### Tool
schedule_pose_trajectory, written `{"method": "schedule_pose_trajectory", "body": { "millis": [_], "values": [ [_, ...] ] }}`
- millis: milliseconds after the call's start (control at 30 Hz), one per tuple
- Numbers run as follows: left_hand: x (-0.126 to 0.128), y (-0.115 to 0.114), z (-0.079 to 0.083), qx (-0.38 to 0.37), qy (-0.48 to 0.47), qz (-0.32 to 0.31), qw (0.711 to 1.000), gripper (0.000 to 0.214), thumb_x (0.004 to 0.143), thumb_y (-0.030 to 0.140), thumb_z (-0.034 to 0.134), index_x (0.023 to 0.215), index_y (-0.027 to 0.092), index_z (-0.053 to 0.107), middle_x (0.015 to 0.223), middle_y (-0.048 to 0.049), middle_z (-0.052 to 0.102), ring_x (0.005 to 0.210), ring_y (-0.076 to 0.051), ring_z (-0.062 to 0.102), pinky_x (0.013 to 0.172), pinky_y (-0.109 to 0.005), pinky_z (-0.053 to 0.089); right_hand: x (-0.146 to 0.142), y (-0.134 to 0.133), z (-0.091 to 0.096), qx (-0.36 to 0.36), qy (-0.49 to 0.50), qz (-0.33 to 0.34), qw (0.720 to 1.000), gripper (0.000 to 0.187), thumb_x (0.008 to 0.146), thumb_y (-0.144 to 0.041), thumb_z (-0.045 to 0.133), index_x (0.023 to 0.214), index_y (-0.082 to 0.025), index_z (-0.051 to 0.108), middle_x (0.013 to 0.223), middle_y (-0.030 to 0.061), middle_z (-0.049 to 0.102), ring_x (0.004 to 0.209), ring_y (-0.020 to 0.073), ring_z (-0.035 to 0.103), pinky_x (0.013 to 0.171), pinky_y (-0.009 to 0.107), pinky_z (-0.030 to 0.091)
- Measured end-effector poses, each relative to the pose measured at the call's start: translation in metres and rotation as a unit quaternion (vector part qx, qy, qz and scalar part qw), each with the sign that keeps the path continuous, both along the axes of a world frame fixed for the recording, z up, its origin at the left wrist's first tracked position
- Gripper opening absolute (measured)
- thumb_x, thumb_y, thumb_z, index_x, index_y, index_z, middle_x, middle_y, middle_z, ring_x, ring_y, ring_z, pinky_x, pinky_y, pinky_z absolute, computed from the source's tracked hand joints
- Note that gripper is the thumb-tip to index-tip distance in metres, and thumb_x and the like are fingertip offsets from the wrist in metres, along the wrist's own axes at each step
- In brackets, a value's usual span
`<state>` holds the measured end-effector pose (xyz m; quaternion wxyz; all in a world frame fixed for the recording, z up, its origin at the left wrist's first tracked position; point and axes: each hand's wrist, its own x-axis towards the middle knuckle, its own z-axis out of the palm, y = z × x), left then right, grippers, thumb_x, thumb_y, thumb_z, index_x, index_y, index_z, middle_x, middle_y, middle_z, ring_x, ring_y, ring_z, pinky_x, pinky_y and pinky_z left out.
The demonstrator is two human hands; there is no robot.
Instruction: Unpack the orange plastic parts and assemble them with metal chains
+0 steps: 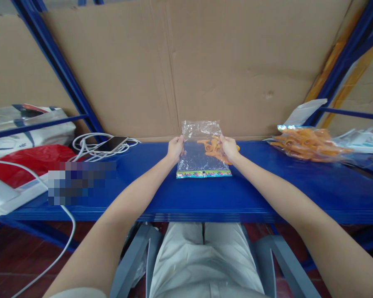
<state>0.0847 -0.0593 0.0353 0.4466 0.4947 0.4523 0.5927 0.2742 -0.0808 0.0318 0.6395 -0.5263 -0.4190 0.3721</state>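
Note:
A clear plastic bag with a colourful printed strip along its near edge is stretched between my hands over the blue shelf. My left hand is closed on the bag's left edge. On the opposite edge, my right hand grips the bag, its fingers partly hidden. Orange plastic pieces with ring shapes show at the bag's right side, next to and under my right hand. Whether they lie wholly inside the bag I cannot tell.
On the blue shelf, a filled bag of orange pieces lies right. To the left are a phone, coiled white cable, red bag and power strip. Cardboard stands behind, between blue posts.

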Motion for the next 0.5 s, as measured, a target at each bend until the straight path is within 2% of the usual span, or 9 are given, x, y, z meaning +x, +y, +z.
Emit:
{"method": "schedule_pose_trajectory", "body": {
  "millis": [100, 200, 333, 500],
  "values": [
    [0.0000, -0.0012, -0.0001, 0.005, 0.004, -0.016, 1.000, 0.042, 0.102, 0.037, 0.052, 0.066, 0.023, 0.037, 0.034, 0.0147, 0.024, 0.025, -0.005, 0.023, 0.036, -0.018, 0.030, 0.0032, -0.0001, 0.0010, 0.005, 0.015, 0.019, 1.000, 0.044, 0.099, -0.036, 0.058, 0.059, -0.022, 0.047, 0.035, -0.0074, 0.039, 0.030, 0.0072, 0.033, 0.032, 0.018, 0.026],
    [-0.0002, -0.0022, -0.0015, 0.016, 0.030, -0.048, 0.998, 0.049, 0.099, 0.042, 0.059, 0.060, 0.023, 0.036, 0.034, 0.0121, 0.030, 0.027, -0.006, 0.027, 0.036, -0.018, 0.027, 0.0054, -0.0006, 0.0013, 0.027, 0.030, 0.020, 0.999, 0.041, 0.096, -0.039, 0.064, 0.062, -0.022, 0.047, 0.040, -0.0079, 0.045, 0.032, 0.0065, 0.039, 0.033, 0.017, 0.029],
    [-0.0011, -0.0030, -0.0046, 0.023, 0.085, -0.085, 0.992, 0.053, 0.085, 0.042, 0.077, 0.054, 0.020, 0.040, 0.036, 0.0066, 0.044, 0.031, -0.005, 0.035, 0.038, -0.018, 0.024, 0.0050, -0.0013, 0.0010, 0.029, 0.042, 0.018, 0.999, 0.043, 0.098, -0.031, 0.060, 0.060, -0.022, 0.043, 0.039, -0.0092, 0.040, 0.031, 0.0054, 0.034, 0.033, 0.016, 0.027],
    [-0.0010, -0.0018, -0.0049, 0.010, 0.077, -0.085, 0.993, 0.053, 0.087, 0.041, 0.075, 0.052, 0.020, 0.041, 0.034, 0.0049, 0.045, 0.030, -0.004, 0.034, 0.037, -0.018, 0.021, 0.0033, 0.0007, 0.0016, 0.034, 0.073, 0.019, 0.997, 0.042, 0.096, -0.032, 0.061, 0.060, -0.022, 0.044, 0.037, -0.0095, 0.036, 0.031, 0.0054, 0.031, 0.034, 0.015, 0.029]
  ]
}}
